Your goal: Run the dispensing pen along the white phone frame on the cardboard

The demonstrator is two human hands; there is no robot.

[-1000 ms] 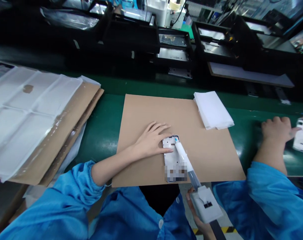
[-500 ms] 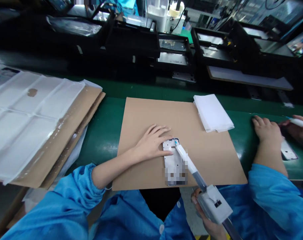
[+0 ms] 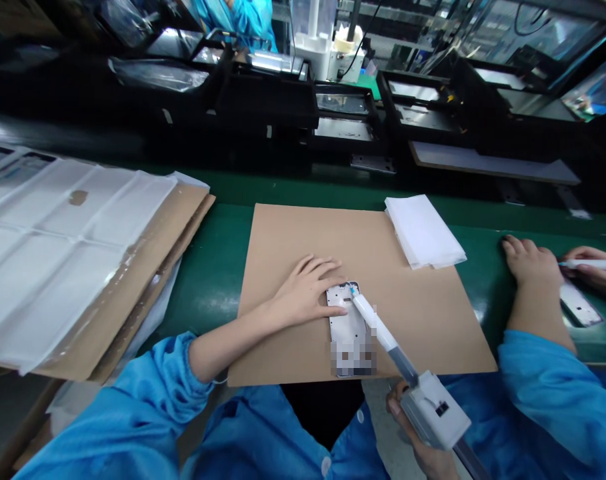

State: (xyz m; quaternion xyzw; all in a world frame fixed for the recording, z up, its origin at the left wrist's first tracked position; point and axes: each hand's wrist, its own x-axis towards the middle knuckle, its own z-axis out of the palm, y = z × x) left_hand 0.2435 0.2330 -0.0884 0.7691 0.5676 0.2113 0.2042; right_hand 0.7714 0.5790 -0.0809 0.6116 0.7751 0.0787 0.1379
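A pale metal phone frame point(image 3: 341, 328) with small holes lies on a brown cardboard sheet point(image 3: 293, 233), its lower end blurred out. My left hand point(image 3: 307, 293) rests flat with fingers spread at the frame's upper left. Its thumb lies over the frame and its fingertips are by the top edge. My right hand point(image 3: 423, 443) is wrapped round the underside of a long white pen-like tool point(image 3: 375, 321) with a grey box on its shaft. The tool's thin blue tip is at the frame's top right corner. Part of my right hand is hidden behind the box.
Folded white sheets point(image 3: 423, 232) lie on the cardboard's far right. Stacked cardboard and a white divided tray point(image 3: 57, 247) stand left on the green table point(image 3: 207, 267). A co-worker's hands point(image 3: 535, 270) are at right with another frame point(image 3: 580, 303). Black trays point(image 3: 267, 100) line the back.
The whole view has shifted slightly, so most things appear a little lower. My hands, the tool and the frame keep nearly the same positions. The co-worker's pen-like tool has turned more level.
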